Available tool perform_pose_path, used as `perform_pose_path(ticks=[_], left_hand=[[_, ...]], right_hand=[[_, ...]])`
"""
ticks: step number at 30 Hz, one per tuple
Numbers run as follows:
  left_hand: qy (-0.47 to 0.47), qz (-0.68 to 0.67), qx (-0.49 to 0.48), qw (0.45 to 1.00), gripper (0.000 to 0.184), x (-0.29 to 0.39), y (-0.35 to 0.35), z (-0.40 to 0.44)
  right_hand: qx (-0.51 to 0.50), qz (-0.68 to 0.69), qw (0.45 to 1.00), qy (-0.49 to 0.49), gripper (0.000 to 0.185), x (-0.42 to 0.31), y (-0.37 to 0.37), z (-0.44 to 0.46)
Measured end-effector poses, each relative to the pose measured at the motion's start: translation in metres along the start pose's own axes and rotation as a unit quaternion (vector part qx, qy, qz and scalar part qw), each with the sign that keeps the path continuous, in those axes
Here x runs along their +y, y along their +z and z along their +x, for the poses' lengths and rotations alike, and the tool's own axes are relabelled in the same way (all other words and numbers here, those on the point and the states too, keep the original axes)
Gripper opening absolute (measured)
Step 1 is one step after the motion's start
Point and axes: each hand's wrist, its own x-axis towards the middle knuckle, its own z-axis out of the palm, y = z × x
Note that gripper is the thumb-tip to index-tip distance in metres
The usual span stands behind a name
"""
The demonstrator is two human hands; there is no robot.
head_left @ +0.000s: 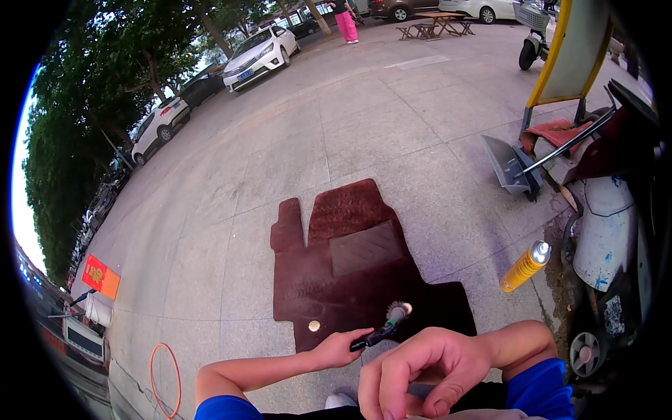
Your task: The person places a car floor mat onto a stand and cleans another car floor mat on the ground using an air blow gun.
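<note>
A dark red car floor mat (301, 280) with a ribbed heel pad (364, 248) lies flat on the paving in front of me. My left hand (339, 348) is closed round the black handle of a brush (392, 322). The brush's round grey head is over the mat's lower part, beside a pale round spot. Another pale round spot (314, 326) shows farther left on the mat. Close to the camera, my right hand (434, 371) has its fingers curled toward the thumb; what they hold, if anything, is hidden.
A yellow spray can (525, 266) stands right of the mat. Beyond it are a dustpan (507, 166), a white cylinder (605, 231) and a yellow-framed sign (570, 63). An orange hoop-shaped hose (164, 378) lies at left. Parked cars (260, 56) and a person in pink trousers (346, 26) are far off.
</note>
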Motion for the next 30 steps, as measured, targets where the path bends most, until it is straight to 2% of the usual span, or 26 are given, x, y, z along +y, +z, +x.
perform_pose_path(ticks=[6,7,8,10,13,15,17,23,26,30], left_hand=[[-0.005,-0.009,-0.001,1.0,0.057,-0.001,0.002,0.001],[-0.005,-0.008,-0.002,1.0,0.057,-0.004,0.003,0.001],[0.013,0.006,0.008,1.0,0.056,-0.008,0.005,0.002],[0.041,0.031,0.005,0.999,0.056,-0.006,0.002,0.001],[-0.044,0.047,-0.019,0.998,0.062,0.01,-0.006,0.002],[-0.058,0.066,-0.04,0.995,0.065,0.006,-0.005,0.005],[-0.045,0.05,-0.035,0.997,0.066,0.006,-0.004,0.004],[-0.05,0.06,-0.032,0.996,0.068,0.007,-0.005,0.002],[-0.098,0.059,-0.054,0.992,0.064,0.016,-0.006,0.003],[-0.098,0.073,-0.055,0.991,0.064,0.013,-0.006,0.006]], right_hand=[[-0.004,-0.011,1.0,0.001,0.036,-0.002,-0.003,0.0],[-0.024,-0.048,0.999,-0.005,0.034,-0.008,-0.003,0.003],[-0.044,-0.087,0.995,-0.013,0.033,-0.011,-0.002,0.005],[-0.047,-0.082,0.995,-0.021,0.033,-0.012,-0.003,0.004],[-0.034,-0.09,0.995,-0.041,0.033,-0.012,0.0,0.003],[-0.028,-0.095,0.994,-0.039,0.033,-0.014,-0.001,-0.001],[-0.015,-0.025,1.0,0.004,0.034,-0.011,-0.002,-0.004],[-0.021,-0.034,0.999,-0.002,0.033,-0.005,0.002,-0.003],[-0.027,-0.049,0.998,-0.001,0.033,-0.006,0.003,0.001],[-0.029,-0.049,0.998,-0.012,0.032,-0.004,0.002,0.001]])
